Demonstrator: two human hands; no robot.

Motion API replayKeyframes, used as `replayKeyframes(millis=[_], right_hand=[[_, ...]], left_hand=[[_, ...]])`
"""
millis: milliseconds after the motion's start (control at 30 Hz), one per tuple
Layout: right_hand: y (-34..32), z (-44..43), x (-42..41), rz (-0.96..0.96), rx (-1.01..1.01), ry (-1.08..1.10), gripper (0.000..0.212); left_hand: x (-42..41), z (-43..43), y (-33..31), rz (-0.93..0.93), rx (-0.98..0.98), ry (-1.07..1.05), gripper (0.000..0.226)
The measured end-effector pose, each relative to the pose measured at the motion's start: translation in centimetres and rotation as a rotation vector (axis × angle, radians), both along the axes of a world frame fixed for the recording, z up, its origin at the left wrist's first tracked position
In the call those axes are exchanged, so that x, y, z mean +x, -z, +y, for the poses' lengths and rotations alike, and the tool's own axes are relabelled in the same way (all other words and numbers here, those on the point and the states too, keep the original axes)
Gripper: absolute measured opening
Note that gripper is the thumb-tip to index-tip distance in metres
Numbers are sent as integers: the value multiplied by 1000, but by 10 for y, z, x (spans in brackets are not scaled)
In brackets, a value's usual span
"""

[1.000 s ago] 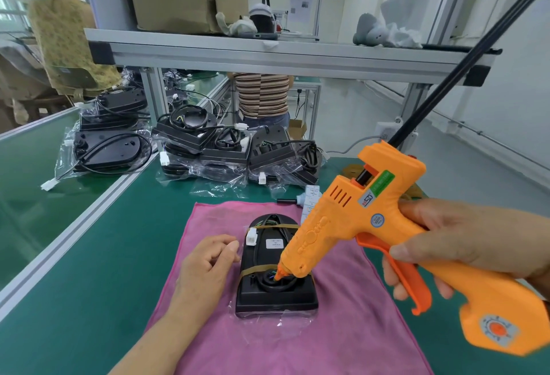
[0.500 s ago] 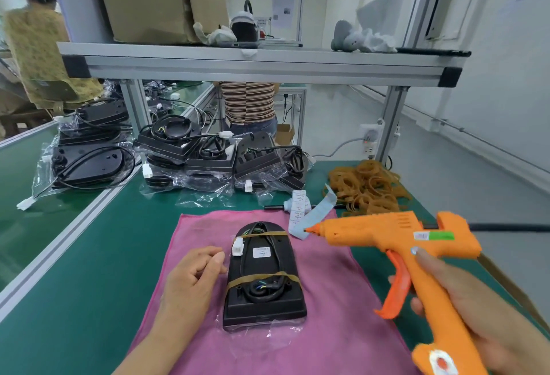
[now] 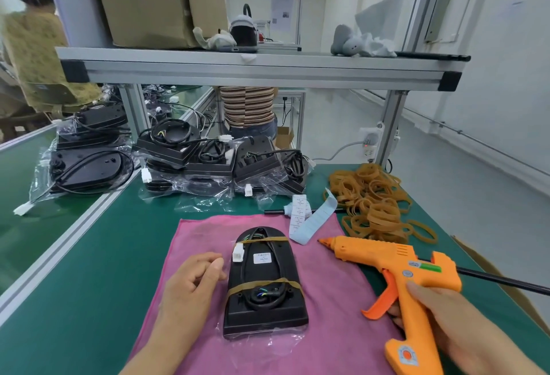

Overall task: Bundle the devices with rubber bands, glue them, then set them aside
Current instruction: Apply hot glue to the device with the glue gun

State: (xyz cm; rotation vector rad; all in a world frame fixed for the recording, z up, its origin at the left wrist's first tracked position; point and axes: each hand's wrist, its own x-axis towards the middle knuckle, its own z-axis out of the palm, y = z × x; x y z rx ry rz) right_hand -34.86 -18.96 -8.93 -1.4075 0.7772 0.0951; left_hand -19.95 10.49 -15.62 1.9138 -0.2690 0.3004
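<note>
A black device [image 3: 265,282] lies on a pink cloth [image 3: 336,309], its cable held down by two tan rubber bands, a white connector at its upper left. My left hand [image 3: 190,291] rests on the cloth against the device's left side, fingers loosely curled, holding nothing. My right hand [image 3: 455,324] grips the handle of an orange glue gun [image 3: 395,273], which lies low at the cloth's right edge with its nozzle pointing left, well clear of the device. A black glue stick juts from its back to the right.
A heap of tan rubber bands [image 3: 375,205] lies at the back right. A label strip [image 3: 309,219] sits behind the cloth. Bagged black devices [image 3: 220,163] are piled at the back, more on the left bench [image 3: 86,160]. A shelf rail [image 3: 259,67] crosses overhead. People stand beyond.
The glue gun has come off the device's cable end, swung right and dropped low beside the cloth. My left hand has stayed at the device's side.
</note>
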Motion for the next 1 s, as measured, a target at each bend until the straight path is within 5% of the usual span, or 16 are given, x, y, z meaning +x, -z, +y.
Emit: replayKeyframes(millis=[67,167,367,433,500,633,800,1000], right_hand=[[0,-26,9,114,-284,64,28],[-9,-39,13,298,-692,-205,27],[-24,-42,20,495,-1004,-514,26],[-34,-35,26,460,-1241,-523,30],[-42,-22,35,229,-1374,-439,27],[-37,29,75,-268,-1034,-350,15],[8,90,113,-231,-640,-367,33],[28,108,123,-320,-624,-371,27]], left_hand=[[0,-1,1,3,-7,-2,38],[1,-1,0,7,-6,4,37],[3,0,2,-9,28,1,36],[4,0,3,2,34,2,34],[4,-1,3,29,16,2,32],[6,-3,-4,107,-36,-65,24],[9,-16,-20,285,50,-18,18],[9,-30,-24,337,165,72,44]])
